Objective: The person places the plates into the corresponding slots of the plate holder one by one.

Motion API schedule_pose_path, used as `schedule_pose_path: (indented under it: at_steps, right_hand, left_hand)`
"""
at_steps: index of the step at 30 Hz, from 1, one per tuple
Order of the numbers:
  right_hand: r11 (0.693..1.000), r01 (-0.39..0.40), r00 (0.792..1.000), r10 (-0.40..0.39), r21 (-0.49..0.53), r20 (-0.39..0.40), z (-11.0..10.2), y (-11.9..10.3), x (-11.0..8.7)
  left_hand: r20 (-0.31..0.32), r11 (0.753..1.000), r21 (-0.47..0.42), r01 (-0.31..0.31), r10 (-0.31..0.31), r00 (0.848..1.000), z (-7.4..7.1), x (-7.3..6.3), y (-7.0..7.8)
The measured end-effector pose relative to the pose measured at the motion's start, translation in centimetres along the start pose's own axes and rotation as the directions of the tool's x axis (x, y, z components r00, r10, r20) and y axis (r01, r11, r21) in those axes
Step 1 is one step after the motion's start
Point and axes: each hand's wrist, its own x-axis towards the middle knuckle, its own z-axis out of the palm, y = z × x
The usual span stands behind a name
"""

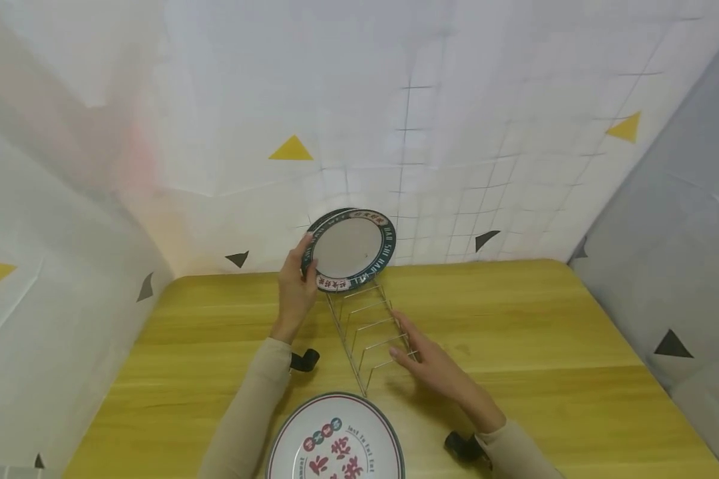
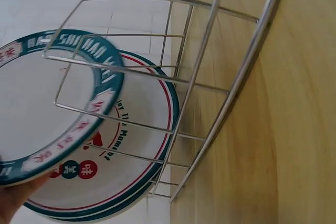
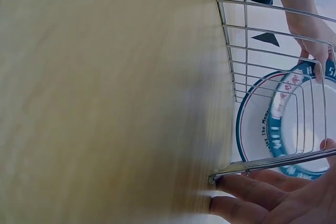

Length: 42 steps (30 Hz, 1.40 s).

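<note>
A round plate (image 1: 347, 247) with a wide teal rim and white centre stands tilted at the far end of a wire dish rack (image 1: 362, 326). My left hand (image 1: 296, 286) holds it by its left edge, thumb in front. Behind it, a larger plate (image 2: 149, 124) with a red ring and printed lettering stands in the left wrist view, partly covered. On the rack's right side is my right hand (image 1: 434, 366), thumb inside the rail and fingers outside, as the right wrist view shows. The rack's middle and near slots hold no plate.
A large white plate (image 1: 335, 439) with red characters lies close to me, at the rack's near end and cut off by the frame. White sheeting (image 1: 359, 100) with yellow and black triangles encloses the wooden table (image 1: 503, 313) behind and at both sides.
</note>
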Motion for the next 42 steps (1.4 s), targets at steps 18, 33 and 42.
schedule_pose_path:
  at_steps: [18, 33, 42]
  right_hand:
    - [1.0, 0.007, 1.0, -0.007, -0.007, -0.001, -0.3, -0.2, 0.1]
    - [0.999, 0.021, 1.0, -0.021, 0.048, -0.003, 0.1, -0.2, -0.1]
    - [0.999, 0.019, 1.0, -0.019, 0.036, 0.007, -0.1, 0.0, -0.2]
  left_hand:
    - [0.175, 0.987, 0.094, 0.128, -0.143, 0.974, 0.2, -1.5, -0.8]
    - [0.321, 0.969, 0.206, 0.135, -0.197, 0.926, -1.4, -1.6, -0.7]
    - [0.234, 0.993, 0.11, 0.031, -0.057, 0.971, -7.0, 1.0, 6.3]
